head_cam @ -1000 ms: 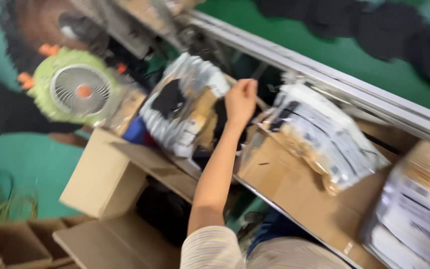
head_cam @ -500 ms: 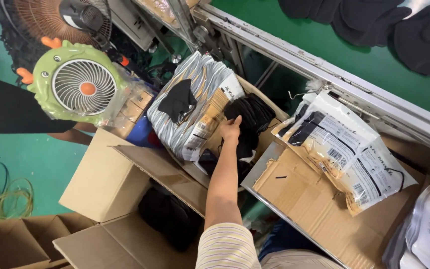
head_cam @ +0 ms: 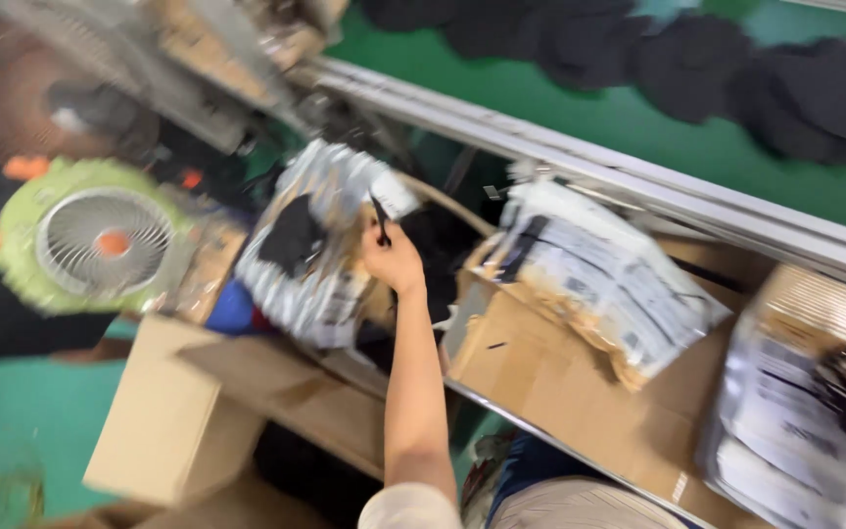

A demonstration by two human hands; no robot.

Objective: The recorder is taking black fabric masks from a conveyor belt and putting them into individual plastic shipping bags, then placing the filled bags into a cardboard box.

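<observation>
- Head view was blurred by motion, so fine detail was hard to read.
- One bare arm reached up from the bottom of the frame; which arm it was could not be told for certain, though it looked like the left hand (head_cam: pixel 391 260), and the other hand was out of sight.
- That hand's fingers (head_cam: pixel 380 235) were closed in a pinch around a small dark item (head_cam: pixel 381 217), thin and pointed upward; what the item was could not be made out.
- The hand and the dark item sat over an open cardboard box (head_cam: pixel 447 211) holding dark fabric pieces (head_cam: pixel 438 245).
- Just to the left of the hand lay a shiny plastic bag (head_cam: pixel 310 245) with a black piece inside, leaning on the box edge.
- To the right of the hand, a second plastic bag (head_cam: pixel 599 279) with printed labels rested on a brown carton (head_cam: pixel 540 392).
- Another stack of labelled bags (head_cam: pixel 795 411) sat at the far right edge.
- A small green fan (head_cam: pixel 100 240) with an orange hub stood well to the left of the hand.
- A closed cardboard box (head_cam: pixel 164 421) sat below the fan, at lower left.
- A green conveyor belt (head_cam: pixel 638 122) ran across the top behind a metal rail (head_cam: pixel 580 167), with black fabric pieces (head_cam: pixel 736 69) lying on it.
</observation>
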